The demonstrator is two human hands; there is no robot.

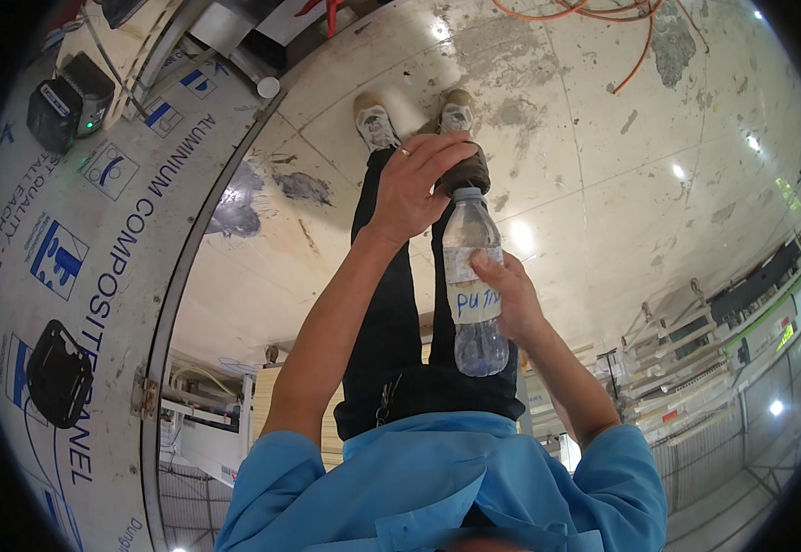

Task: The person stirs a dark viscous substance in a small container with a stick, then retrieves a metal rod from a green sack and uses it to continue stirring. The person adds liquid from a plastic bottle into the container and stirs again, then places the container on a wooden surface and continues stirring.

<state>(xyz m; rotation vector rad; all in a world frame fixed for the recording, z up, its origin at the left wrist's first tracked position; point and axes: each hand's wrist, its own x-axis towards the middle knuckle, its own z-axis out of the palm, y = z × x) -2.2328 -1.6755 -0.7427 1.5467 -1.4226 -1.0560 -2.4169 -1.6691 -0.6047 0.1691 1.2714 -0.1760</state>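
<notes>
A clear plastic bottle (pixel 472 225) with a whitish label, hand-marked in blue, is in my right hand (pixel 515 293). Its fingers wrap the bottle's right side, the thumb lying across the label. Some clear liquid shows in the bottle, whose neck points away from me. Right at the neck sits a dark brown, rounded thing (pixel 467 173); whether it is cloth or something firmer I cannot make out. My left hand (pixel 414 184) curls its fingers over that brown thing from the left. Part of it is hidden behind those fingers.
On my left runs a work surface covered with printed panel sheet (pixel 156 202), bearing a black device with a green light (pixel 71 101) and a black plastic case (pixel 58 374). An orange hose (pixel 638 69) lies on the stained floor (pixel 593 138). Stacked long profiles (pixel 681 368) are at right.
</notes>
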